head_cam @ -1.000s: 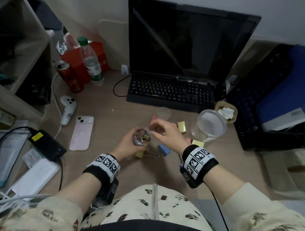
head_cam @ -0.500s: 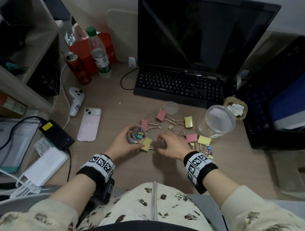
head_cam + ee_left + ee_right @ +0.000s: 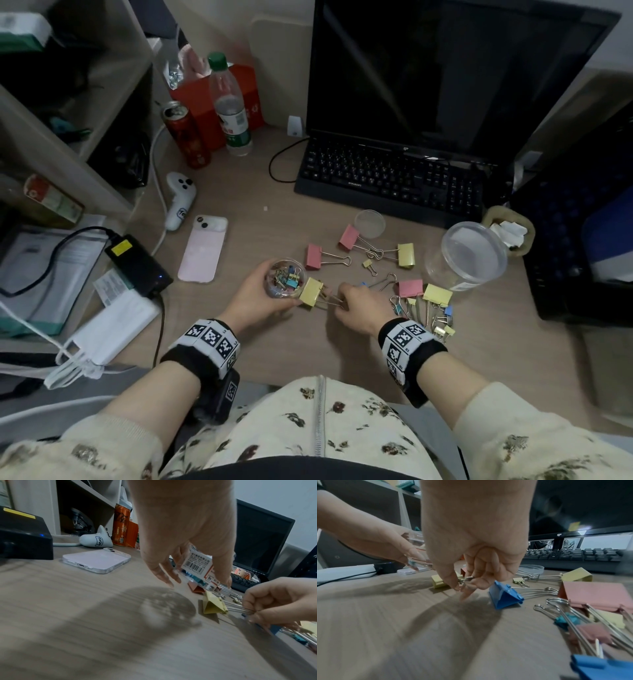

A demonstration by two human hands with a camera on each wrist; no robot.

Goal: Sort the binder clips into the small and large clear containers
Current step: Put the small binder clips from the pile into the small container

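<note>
Your left hand [image 3: 255, 298] curls its fingers around the small clear container [image 3: 285, 278], held just above the desk, while your right hand [image 3: 359, 305], knuckles up, pinches the wire handles of a yellow binder clip [image 3: 311, 292].

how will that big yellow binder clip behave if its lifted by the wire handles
The large yellow metal binder clip will probably hang body-down, since the right hand pinches only its thin wire handles. The handles look hinged, so it may swing. The folded metal body looks stiff and likely won't flex.
</note>
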